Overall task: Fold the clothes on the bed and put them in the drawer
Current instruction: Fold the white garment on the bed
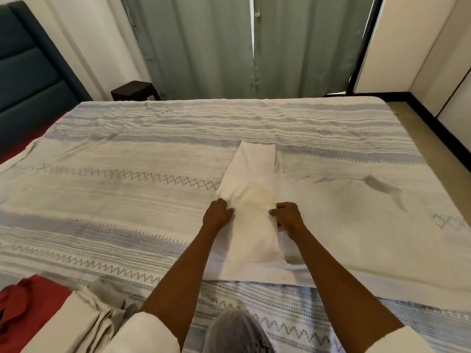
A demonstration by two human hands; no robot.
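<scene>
Gripping white garment (254, 200), both hands (218, 212)

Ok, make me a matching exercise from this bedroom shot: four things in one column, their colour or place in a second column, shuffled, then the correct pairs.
Things
1. white garment
2. curtains
3. headboard
4. red cloth

Descriptions
A. padded, dark blue, at the far left
B. bunched at the near left corner of the view
C. pale green, hanging beyond the bed
D. lying mid-bed, gripped by the left hand and the right hand

Pairs: 1-D, 2-C, 3-A, 4-B
</scene>
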